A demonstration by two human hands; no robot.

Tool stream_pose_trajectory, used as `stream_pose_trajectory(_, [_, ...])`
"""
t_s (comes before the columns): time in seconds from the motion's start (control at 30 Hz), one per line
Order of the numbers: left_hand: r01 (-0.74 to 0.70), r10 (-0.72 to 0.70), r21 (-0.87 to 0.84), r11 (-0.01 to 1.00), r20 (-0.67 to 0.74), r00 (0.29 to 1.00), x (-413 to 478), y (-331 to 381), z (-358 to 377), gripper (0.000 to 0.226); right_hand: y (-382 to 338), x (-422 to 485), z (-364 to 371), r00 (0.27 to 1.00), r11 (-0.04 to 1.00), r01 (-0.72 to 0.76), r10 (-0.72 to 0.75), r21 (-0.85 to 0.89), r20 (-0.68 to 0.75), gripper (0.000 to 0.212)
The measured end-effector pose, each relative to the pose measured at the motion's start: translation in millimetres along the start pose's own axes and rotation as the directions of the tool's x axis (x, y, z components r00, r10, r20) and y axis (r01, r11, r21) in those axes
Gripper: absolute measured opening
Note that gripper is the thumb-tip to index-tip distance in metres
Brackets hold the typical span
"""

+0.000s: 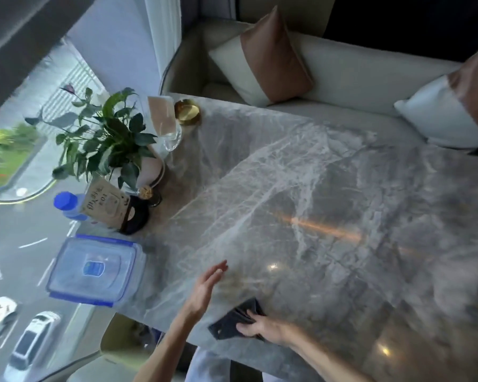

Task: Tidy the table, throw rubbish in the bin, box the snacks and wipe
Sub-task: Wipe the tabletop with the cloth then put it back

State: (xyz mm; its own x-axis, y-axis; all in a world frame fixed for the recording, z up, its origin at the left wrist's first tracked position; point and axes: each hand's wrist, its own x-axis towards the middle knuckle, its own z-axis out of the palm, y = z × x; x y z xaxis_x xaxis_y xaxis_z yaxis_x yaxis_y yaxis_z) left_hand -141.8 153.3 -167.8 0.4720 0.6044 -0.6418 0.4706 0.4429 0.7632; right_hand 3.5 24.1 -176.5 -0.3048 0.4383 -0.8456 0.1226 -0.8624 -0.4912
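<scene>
Surface (342,188): grey veined stone, filling most of the view, with bright reflections across it.

Sofa (356,75): pale, along the far side of the surface. Two cushions lie on it, each cream and brown, one far centre (262,59) and one at the far right (447,111).

Box (94,268): clear plastic with a blue-clipped lid on, standing at the near left corner of the surface, beside the window.

Plant (108,133): green-leaved, in a pale pot at the far left edge.

Snack pouch (105,202): tan, upright, leaning at the left edge between the plant and the box, outside the box. A dark round item (135,219) sits just beside it; what it is cannot be told.

Cloth (229,322): dark, bunched, lying on the surface at the near edge, centre.

Bottle (66,204): blue cap, at the left edge, just left of the pouch.

Clear stand (163,119): holds a card, right of the plant. A gold dish (187,112) is just beyond it.

Left hand (204,288): raised over the near edge, between box and cloth. Its fingers (218,270) are straight and spread, holding nothing.

Right hand (262,326): on the cloth, with fingers (244,330) and thumb bent round it, gripping it against the surface.
</scene>
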Motion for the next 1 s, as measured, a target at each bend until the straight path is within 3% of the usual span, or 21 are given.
stream_pose_trajectory(0.07, [0.066,-0.064,-0.034,0.997,0.068,0.996,-6.9,7.2,-8.6,0.054,-15.3,-22.5,-5.4,0.998,0.961,-0.061,0.068,0.269,-0.013,0.073])
stream_pose_trajectory(0.17, [0.25,-0.218,-0.09,0.964,0.271,0.938,-14.4,23.0,-26.8,0.057,-44.2,-47.6,-11.3,0.998,0.784,-0.029,0.056,0.621,-0.024,0.043])
stream_pose_trajectory(0.27, [0.381,-0.265,-0.254,0.889,0.393,0.881,-16.8,49.2,-48.9,0.066,-88.3,-64.4,-16.3,0.992,0.624,0.118,-0.041,0.773,-0.118,0.045])
stream_pose_trajectory(0.33, [0.355,-0.194,-0.355,0.865,0.415,0.889,-16.1,69.4,-62.2,0.061,-116.7,-69.2,-20.9,0.982,0.557,0.189,-0.095,0.809,-0.164,0.053])
stream_pose_trajectory(0.53, [0.095,-0.022,-0.384,0.918,0.189,0.982,-2.9,115.2,-93.0,0.02,-175.3,-62.9,-37.2,0.959,0.564,0.277,-0.212,0.778,-0.188,0.06])
stream_pose_trajectory(0.67, [-0.014,0.021,-0.326,0.945,0.017,1.0,12.7,122.4,-110.8,0.014,-187.9,-34.7,-58.8,0.941,0.744,0.337,-0.242,0.577,-0.237,0.041])
stream_pose_trajectory(0.77, [-0.005,-0.003,-0.143,0.99,-0.055,0.998,31.9,126.7,-128.9,0.016,-195.5,-8.4,-75.3,0.919,0.824,0.36,-0.232,0.438,-0.318,0.046])
stream_pose_trajectory(0.83, [-0.037,0.045,0.072,0.997,-0.12,0.992,59.1,132.3,-140.7,0.021,-204.5,15.9,-87.2,0.914,0.847,0.346,-0.207,0.403,-0.348,0.043])
stream_pose_trajectory(0.9, [-0.07,0.129,0.345,0.936,-0.151,0.98,87.0,146.5,-148.5,0.023,-218.2,40.4,-99.4,0.897,0.844,0.35,-0.179,0.405,-0.403,0.03])
stream_pose_trajectory(1.0, [-0.094,0.197,0.513,0.853,-0.151,0.969,120.9,177.0,-155.2,0.014,-244.3,67.9,-116.9,0.829,0.846,0.386,-0.142,0.368,-0.541,0.017])
